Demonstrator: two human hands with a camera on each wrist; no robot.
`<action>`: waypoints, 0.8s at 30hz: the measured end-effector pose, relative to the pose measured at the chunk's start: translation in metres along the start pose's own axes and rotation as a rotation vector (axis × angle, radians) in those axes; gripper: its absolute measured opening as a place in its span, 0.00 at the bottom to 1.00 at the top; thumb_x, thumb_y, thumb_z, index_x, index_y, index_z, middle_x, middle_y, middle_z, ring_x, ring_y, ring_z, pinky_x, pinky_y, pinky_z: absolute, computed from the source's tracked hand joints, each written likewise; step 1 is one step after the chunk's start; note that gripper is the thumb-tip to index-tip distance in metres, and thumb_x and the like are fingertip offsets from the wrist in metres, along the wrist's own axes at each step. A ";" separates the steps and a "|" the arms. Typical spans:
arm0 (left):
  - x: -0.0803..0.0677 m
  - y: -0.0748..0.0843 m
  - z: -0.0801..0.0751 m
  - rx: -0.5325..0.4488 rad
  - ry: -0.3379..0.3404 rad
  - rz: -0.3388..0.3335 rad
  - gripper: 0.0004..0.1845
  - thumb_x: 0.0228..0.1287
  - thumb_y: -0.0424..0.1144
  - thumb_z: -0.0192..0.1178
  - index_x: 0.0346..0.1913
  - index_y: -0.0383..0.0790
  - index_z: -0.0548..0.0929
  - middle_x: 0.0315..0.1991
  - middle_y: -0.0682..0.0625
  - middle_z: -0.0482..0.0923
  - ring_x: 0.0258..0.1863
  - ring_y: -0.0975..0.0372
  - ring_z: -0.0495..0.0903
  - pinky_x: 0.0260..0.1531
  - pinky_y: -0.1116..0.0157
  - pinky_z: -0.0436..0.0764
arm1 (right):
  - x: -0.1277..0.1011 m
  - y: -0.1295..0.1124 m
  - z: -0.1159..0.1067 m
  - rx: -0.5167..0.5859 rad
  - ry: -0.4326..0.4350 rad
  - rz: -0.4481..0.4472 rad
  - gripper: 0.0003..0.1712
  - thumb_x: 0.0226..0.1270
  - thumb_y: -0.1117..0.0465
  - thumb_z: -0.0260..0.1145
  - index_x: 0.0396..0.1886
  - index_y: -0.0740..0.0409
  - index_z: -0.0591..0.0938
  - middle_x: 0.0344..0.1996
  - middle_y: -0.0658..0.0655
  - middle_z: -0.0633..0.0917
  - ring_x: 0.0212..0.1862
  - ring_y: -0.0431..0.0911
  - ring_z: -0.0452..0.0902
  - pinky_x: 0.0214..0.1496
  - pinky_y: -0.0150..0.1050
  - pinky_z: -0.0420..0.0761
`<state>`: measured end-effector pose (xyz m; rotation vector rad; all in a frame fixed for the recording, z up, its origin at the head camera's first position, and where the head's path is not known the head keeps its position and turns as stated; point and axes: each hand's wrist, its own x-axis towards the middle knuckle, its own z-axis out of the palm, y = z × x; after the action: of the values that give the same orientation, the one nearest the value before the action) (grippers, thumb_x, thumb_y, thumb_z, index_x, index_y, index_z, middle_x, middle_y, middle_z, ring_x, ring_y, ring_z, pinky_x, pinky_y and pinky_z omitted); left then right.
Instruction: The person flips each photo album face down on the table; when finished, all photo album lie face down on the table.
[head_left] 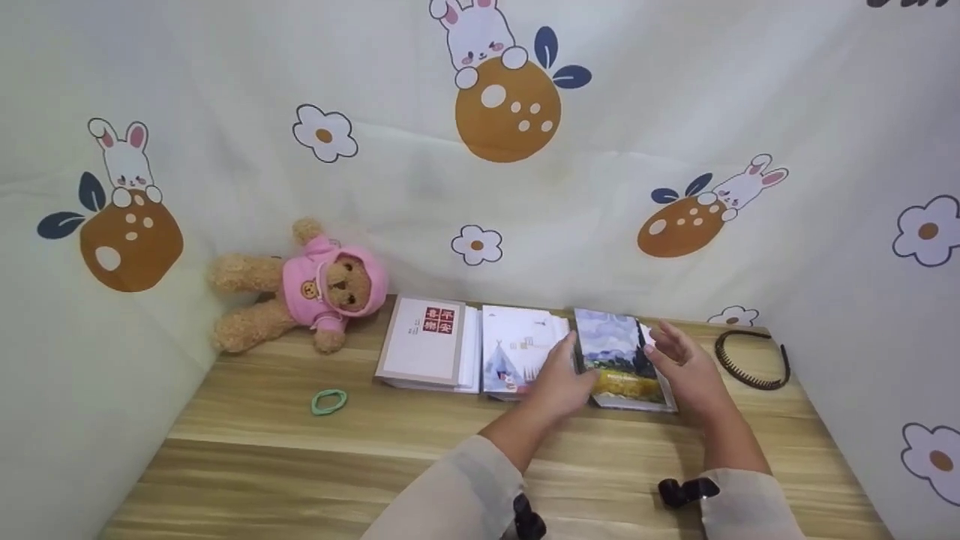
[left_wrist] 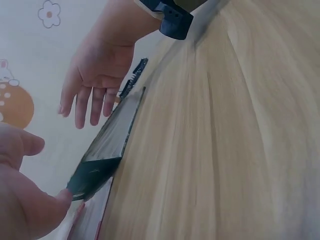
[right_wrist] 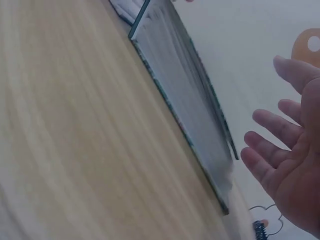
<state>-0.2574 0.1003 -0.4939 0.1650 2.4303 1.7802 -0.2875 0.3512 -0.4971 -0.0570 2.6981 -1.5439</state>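
Observation:
A photo album (head_left: 616, 346) with a painted landscape cover lies at the right end of a row of three. My left hand (head_left: 556, 381) is at its spine side, thumb over the lower left of the cover. In the left wrist view the thumb tip of that hand (left_wrist: 30, 205) is right at the dark green spine (left_wrist: 95, 175). My right hand (head_left: 688, 369) is by the album's right edge, fingers spread. The right wrist view shows this hand (right_wrist: 290, 160) beside the album's page block (right_wrist: 175, 85), with nothing between its fingers.
To the left lie a white album with a tent picture (head_left: 504, 352) and a beige one with red characters (head_left: 420, 345). A teddy bear in a pink hoodie (head_left: 307, 289) lies at the back left, near a green hair tie (head_left: 328, 403). A dark headband (head_left: 752, 361) lies at right.

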 end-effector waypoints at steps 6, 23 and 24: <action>0.005 -0.007 0.013 0.058 -0.068 -0.021 0.48 0.61 0.30 0.62 0.85 0.32 0.57 0.83 0.36 0.64 0.83 0.46 0.64 0.84 0.51 0.63 | 0.000 0.006 0.007 0.020 -0.067 0.051 0.48 0.79 0.55 0.68 0.88 0.57 0.54 0.83 0.65 0.66 0.84 0.65 0.60 0.87 0.59 0.61; -0.002 -0.002 0.019 -0.101 -0.032 -0.067 0.44 0.68 0.39 0.67 0.85 0.47 0.62 0.83 0.43 0.65 0.84 0.46 0.63 0.84 0.45 0.62 | -0.002 -0.009 0.010 -0.064 -0.110 0.065 0.46 0.74 0.52 0.73 0.85 0.58 0.63 0.82 0.63 0.68 0.85 0.64 0.57 0.87 0.58 0.59; -0.002 0.000 0.020 -0.131 -0.025 -0.069 0.42 0.69 0.41 0.66 0.85 0.50 0.63 0.84 0.44 0.64 0.84 0.46 0.62 0.85 0.44 0.61 | -0.002 -0.012 0.011 -0.065 -0.113 0.070 0.47 0.74 0.49 0.73 0.85 0.57 0.63 0.82 0.62 0.68 0.85 0.63 0.57 0.87 0.57 0.59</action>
<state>-0.2520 0.1186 -0.4997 0.0886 2.2650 1.8873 -0.2844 0.3361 -0.4923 -0.0488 2.6324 -1.3900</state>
